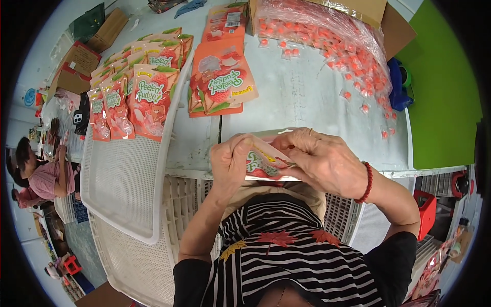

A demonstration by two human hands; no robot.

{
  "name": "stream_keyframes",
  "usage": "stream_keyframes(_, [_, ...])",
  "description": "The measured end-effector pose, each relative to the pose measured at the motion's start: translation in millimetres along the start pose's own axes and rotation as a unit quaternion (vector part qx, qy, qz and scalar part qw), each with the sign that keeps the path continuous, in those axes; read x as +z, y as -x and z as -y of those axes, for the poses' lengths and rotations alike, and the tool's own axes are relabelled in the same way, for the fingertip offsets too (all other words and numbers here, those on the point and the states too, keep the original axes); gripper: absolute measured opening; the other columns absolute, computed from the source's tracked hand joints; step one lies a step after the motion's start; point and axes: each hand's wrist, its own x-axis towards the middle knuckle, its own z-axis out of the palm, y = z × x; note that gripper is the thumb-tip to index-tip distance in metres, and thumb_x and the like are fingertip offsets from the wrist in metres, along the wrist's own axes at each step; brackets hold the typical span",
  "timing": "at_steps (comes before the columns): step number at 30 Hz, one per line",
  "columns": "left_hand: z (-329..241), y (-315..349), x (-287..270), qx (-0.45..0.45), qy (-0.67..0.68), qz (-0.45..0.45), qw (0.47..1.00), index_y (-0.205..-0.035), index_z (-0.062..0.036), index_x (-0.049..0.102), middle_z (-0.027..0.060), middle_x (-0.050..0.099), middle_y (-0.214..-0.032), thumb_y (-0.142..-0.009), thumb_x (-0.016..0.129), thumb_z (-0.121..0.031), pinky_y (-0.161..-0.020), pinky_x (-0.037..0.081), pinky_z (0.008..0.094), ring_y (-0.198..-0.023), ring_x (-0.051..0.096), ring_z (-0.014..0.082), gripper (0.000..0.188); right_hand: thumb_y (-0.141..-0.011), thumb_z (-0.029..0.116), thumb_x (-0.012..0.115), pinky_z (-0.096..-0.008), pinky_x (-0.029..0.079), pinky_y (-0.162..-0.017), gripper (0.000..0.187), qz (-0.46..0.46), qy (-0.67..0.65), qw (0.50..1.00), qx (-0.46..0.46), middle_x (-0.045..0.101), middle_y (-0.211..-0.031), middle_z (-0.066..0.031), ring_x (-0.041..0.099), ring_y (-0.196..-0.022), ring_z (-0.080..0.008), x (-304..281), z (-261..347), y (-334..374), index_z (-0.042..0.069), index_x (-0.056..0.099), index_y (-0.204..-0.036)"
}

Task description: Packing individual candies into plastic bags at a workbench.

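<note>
A pink-and-white candy pouch is held in front of my body at the table's near edge. My left hand is closed on its left side, thumb on top. My right hand pinches the pouch's right upper side, its fingers bent at the top edge; the fingertips are partly hidden. Beyond my hands lies a stack of flat pouches of the same print. Small red candies in clear wrappers spread over the table at the right, spilling from a plastic-lined cardboard box.
Several plump pouches stand in rows on a white mesh tray at the left. A blue tape dispenser sits at the table's right edge, next to a green surface. A person in pink works far left.
</note>
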Motion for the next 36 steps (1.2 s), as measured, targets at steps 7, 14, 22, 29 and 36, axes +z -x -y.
stream_keyframes(7, [15.1, 21.4, -4.1, 0.001, -0.035, 0.052, 0.998, -0.090, 0.0056, 0.066, 0.0053, 0.060, -0.066, -0.094, 0.053, -0.013, -0.057, 0.043, 0.0225, -0.061, 0.049, 0.0065, 0.023, -0.079, 0.017, 0.065, -0.0412, 0.052, -0.060, 0.020, 0.184, -0.052, 0.976, 0.105, 0.066, -0.082, -0.0162, 0.065, -0.075, -0.0328, 21.5, 2.2, 15.3, -0.001, 0.061, -0.086])
stream_keyframes(14, [11.3, 22.2, -7.5, -0.022, 0.000, 0.077, 0.997, -0.092, 0.0065, 0.065, 0.0011, 0.064, -0.074, -0.093, 0.052, -0.009, -0.064, 0.044, 0.0209, -0.069, 0.051, 0.0056, 0.021, -0.069, 0.014, 0.072, -0.0357, 0.048, -0.081, 0.022, -0.084, -0.028, 0.996, -0.006, 0.063, -0.096, -0.0113, 0.056, -0.103, -0.0297, 13.4, -1.4, 23.1, -0.001, 0.061, -0.080])
stream_keyframes(22, [18.3, 17.8, 5.7, -0.077, 0.173, 0.050, 0.981, -0.094, 0.0039, 0.067, 0.0044, 0.067, -0.082, -0.091, 0.056, -0.003, -0.066, 0.045, 0.0185, -0.072, 0.057, 0.0057, 0.013, -0.074, 0.012, 0.075, -0.0322, 0.048, -0.054, 0.023, -0.104, -0.044, 0.983, 0.145, 0.062, -0.078, -0.0100, 0.064, -0.066, -0.0231, 6.4, -18.5, 37.7, 0.003, 0.055, -0.080])
stream_keyframes(29, [9.5, 10.0, 15.5, -0.056, 0.130, 0.013, 0.990, -0.094, 0.0038, 0.067, 0.0007, 0.066, -0.082, -0.091, 0.059, -0.004, -0.063, 0.044, 0.0163, -0.071, 0.053, 0.0024, 0.012, -0.076, 0.017, 0.074, -0.0353, 0.047, -0.051, 0.024, -0.095, -0.197, 0.946, 0.241, 0.063, -0.067, -0.0108, 0.062, -0.056, -0.0291, -0.7, -17.9, 32.4, 0.002, 0.059, -0.088])
stream_keyframes(36, [0.6, 4.7, 19.3, -0.092, 0.118, 0.043, 0.988, -0.093, 0.0030, 0.068, -0.0002, 0.065, -0.080, -0.089, 0.061, -0.004, -0.064, 0.044, 0.0168, -0.073, 0.052, 0.0016, 0.011, -0.084, 0.020, 0.065, -0.0412, 0.047, -0.057, 0.022, 0.025, -0.104, 0.987, 0.122, 0.061, -0.067, -0.0162, 0.061, -0.062, -0.0342, 1.0, -18.9, 11.3, -0.001, 0.063, -0.078])
